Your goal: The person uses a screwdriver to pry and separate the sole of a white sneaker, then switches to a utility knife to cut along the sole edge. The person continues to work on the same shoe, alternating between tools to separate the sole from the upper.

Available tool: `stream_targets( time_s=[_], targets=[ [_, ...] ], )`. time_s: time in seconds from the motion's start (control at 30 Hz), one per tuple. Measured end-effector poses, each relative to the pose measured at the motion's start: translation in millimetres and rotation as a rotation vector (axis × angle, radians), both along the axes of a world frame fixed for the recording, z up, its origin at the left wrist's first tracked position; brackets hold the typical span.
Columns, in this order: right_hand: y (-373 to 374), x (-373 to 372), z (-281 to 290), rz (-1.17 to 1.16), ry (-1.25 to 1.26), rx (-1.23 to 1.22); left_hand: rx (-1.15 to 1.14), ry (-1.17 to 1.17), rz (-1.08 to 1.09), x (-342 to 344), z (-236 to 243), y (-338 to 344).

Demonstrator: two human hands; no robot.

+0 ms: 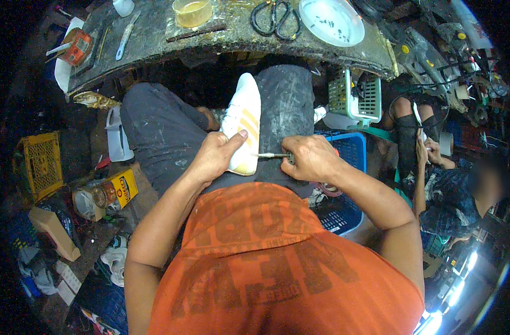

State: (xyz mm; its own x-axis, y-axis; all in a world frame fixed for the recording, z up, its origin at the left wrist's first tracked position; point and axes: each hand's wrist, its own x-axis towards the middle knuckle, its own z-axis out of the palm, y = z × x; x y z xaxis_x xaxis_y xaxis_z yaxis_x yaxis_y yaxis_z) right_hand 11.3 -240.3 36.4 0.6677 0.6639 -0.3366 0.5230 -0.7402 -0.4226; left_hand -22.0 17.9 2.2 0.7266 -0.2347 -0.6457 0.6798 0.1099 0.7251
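A white sneaker (pixel 245 103) with pale yellow-orange stripes lies between my thighs, its toe pointing away from me. My left hand (pixel 217 154) is closed round the heel end, with the thumb pressed on the striped side. In my right hand (pixel 312 158) is an awl (pixel 270 155), held in a closed fist that hides most of its handle. Its thin metal shaft points left and meets the shoe's right side near the heel, by the sole edge. Whether the tip has gone in cannot be made out.
Ahead, a worn bench (pixel 232 42) carries black-handled scissors (pixel 275 19), a white basin (pixel 332 21), a yellowish bowl (pixel 192 12) and a knife (pixel 126 36). A blue basket (pixel 352 162) stands by my right leg, a yellow crate (pixel 41 166) at left. Another person (pixel 433 184) sits at right.
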Motion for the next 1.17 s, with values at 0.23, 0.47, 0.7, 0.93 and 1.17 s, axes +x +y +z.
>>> stream_targets(
  time_s=[0.23,0.47,0.7,0.93,1.17],
  targets=[
    [-2,0,1,0.048,-0.009,0.028,0.026,0.006,0.012,-1,-2,-2],
    [1,-1,-2,0.009,-0.015,0.015,0.034,-0.034,0.025,-4,-11,-3],
    [-1,-1,1,0.044,0.026,-0.008,0.039,-0.011,0.022,-4,-13,-3],
    [1,-1,-2,-0.042,-0.001,-0.027,0.04,-0.035,0.005,-5,-16,-1],
    [1,-1,-2,0.001,0.0,-0.001,0.066,-0.04,0.024,-3,-12,-5]
  ],
)
